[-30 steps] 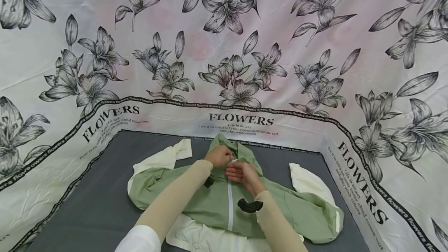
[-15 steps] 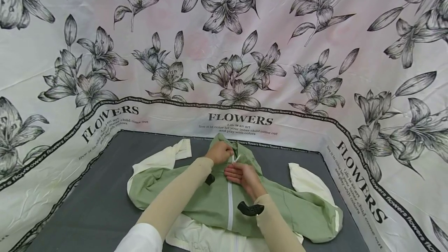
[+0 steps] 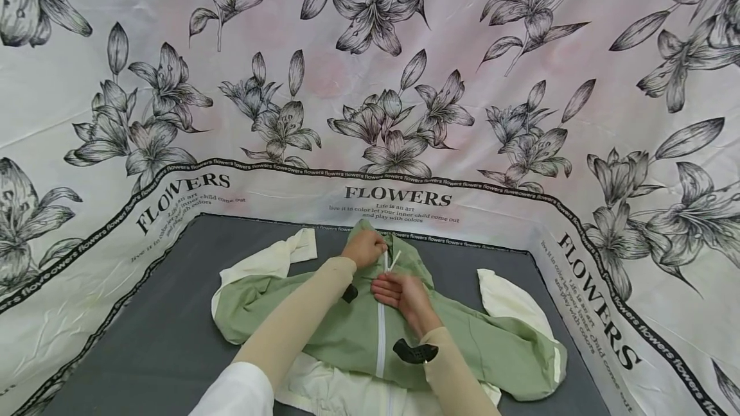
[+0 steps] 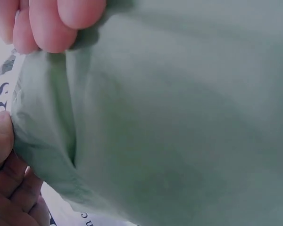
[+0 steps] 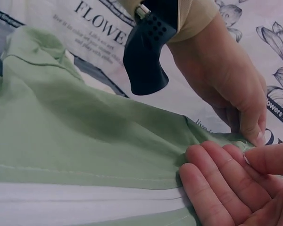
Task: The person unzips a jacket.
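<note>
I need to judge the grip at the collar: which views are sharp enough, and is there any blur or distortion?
Head view: sharp, evenly lit, wide-angle bending of the backdrop. Left wrist view: too close, soft; green jacket fills it, fingers blurred. Right wrist view: mostly clear; right hand and zipper tape readable, slightly soft.

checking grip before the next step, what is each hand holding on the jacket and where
The left hand pinches the green jacket at the collar edge beside the zipper top. The right hand rests on the white zipper, its hold unclear.
</note>
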Demonstrator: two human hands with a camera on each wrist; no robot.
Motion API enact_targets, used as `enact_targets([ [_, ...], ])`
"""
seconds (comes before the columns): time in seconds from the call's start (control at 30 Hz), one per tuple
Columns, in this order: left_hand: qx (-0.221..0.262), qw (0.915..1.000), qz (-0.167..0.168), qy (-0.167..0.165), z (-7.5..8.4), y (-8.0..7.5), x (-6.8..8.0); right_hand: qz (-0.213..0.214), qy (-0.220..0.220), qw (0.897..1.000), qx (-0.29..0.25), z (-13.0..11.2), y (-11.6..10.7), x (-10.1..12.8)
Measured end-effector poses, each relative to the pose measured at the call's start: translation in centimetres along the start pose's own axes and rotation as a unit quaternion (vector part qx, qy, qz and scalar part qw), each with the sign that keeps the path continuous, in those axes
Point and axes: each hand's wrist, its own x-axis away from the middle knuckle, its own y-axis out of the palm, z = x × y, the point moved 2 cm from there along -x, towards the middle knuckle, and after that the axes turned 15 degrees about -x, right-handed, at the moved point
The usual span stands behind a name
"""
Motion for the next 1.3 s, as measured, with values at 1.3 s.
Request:
enact_targets([
  [1.3, -0.048, 0.9982, 0.031, -0.015, 1.6, -1.9, -1.3, 0.040, 0.005, 0.998, -0.039, 0.8, 0.0, 2.9],
])
